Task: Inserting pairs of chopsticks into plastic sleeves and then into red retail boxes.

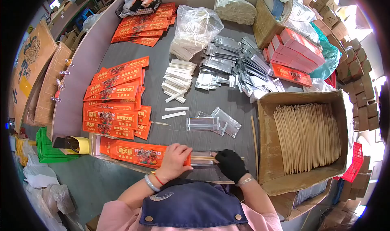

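Lying flat on the table [227, 105] just in front of the person, an orange paper sleeve [136, 153] runs left to right, its long axis across the body. The left hand [175, 162] presses down on the sleeve's right end, fingers curled over it and closed on the paper. Right beside it, the right hand [230, 164], in a black glove, pinches a pair of wooden chopsticks [203, 158] that lie along the same line as the sleeve, tips pointing left toward the sleeve's opening. So the sticks and the sleeve share one axis, with the mouth of the sleeve between the two hands; the left hand is nearer the sleeve, the right nearer the sticks.

Well to the right stands an open cardboard box [268, 149] full of loose chopsticks, and clear plastic wrappers [211, 123] lie on the table just beyond the hands. A stack of further orange sleeves [115, 105] sits farther to the left.

Whether the tips are already inside the sleeve is hidden under the left hand's fingers. The gloved fingers blur together, so the exact grip is hard to make out.
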Demonstrator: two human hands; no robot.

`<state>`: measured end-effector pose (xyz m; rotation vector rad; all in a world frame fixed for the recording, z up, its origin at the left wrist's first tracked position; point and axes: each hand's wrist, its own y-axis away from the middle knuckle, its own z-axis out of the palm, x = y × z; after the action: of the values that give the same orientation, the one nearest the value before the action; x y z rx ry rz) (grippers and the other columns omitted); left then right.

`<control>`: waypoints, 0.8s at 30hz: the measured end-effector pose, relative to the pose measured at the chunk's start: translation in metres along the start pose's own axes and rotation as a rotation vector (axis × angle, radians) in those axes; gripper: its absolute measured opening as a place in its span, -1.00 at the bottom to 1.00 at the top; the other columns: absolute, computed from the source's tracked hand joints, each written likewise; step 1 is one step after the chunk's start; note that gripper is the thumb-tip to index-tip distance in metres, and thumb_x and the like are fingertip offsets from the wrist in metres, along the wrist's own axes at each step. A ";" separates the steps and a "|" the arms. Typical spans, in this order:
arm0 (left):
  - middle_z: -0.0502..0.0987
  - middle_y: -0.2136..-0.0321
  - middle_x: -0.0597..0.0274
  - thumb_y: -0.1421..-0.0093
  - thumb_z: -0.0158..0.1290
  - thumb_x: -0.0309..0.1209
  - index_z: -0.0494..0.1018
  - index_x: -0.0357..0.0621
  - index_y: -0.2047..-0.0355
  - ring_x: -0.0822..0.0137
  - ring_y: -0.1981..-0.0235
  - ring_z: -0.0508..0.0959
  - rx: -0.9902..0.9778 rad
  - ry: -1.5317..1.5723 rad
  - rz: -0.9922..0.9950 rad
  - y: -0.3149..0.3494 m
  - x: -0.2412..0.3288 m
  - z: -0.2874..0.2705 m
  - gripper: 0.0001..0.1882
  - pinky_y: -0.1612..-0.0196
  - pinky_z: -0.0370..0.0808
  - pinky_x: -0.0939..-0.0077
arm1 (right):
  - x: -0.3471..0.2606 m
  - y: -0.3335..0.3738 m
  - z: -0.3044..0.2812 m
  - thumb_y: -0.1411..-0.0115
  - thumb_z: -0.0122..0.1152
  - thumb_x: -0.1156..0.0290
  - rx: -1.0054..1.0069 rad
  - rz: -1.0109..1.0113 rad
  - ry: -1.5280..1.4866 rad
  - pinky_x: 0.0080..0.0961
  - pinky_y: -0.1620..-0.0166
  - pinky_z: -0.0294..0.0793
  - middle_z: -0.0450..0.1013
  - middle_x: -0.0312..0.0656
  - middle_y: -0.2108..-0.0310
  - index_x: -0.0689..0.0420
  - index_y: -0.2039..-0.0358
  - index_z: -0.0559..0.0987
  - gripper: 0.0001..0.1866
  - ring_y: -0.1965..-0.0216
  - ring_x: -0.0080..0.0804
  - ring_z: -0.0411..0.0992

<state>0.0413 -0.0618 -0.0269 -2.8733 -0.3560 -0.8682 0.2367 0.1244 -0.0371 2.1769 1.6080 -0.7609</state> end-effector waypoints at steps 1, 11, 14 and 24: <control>0.43 0.04 0.15 0.32 0.43 -0.21 0.43 -0.13 -0.02 0.08 -0.03 0.36 -0.015 -0.044 -0.007 -0.005 0.008 -0.004 -0.19 -0.10 0.30 0.16 | 0.004 -0.005 0.003 -0.10 0.25 0.37 0.057 -0.050 -0.018 -0.19 0.29 0.45 0.51 -0.06 0.41 0.01 0.21 0.62 -0.79 0.39 -0.05 0.49; 0.40 -0.01 0.14 0.22 0.38 -0.35 0.36 -0.13 -0.11 0.05 0.00 0.37 -0.068 0.043 0.050 -0.017 0.004 0.004 -0.20 -0.08 0.34 0.19 | -0.054 -0.026 0.047 0.06 0.41 0.29 0.126 0.191 -0.726 -0.24 0.08 0.39 0.42 -0.12 0.18 0.11 0.05 0.45 -0.46 0.14 -0.14 0.43; 0.43 0.07 0.10 0.18 0.34 -0.36 0.43 -0.02 -0.03 0.05 0.05 0.39 -0.144 0.018 0.088 -0.022 0.007 -0.010 -0.34 -0.03 0.38 0.21 | -0.052 -0.024 0.004 0.15 0.46 0.09 0.120 0.083 0.124 -0.16 0.02 0.28 0.41 -0.17 0.11 0.05 0.05 0.46 -0.36 0.08 -0.21 0.39; 0.33 -0.02 -0.13 0.05 0.25 -0.28 0.46 -0.21 0.11 -0.19 -0.07 0.32 0.364 -0.386 -0.114 -0.048 -0.035 -0.093 -0.51 -0.12 0.29 -0.05 | -0.020 -0.011 -0.045 0.19 0.50 0.11 0.295 0.247 0.195 -0.18 0.10 0.33 0.46 -0.14 0.26 0.10 0.10 0.48 -0.35 0.20 -0.10 0.42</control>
<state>-0.0492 -0.0388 0.0330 -2.6754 -0.6456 -0.2183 0.2315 0.1374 0.0114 2.6722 1.3415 -0.7694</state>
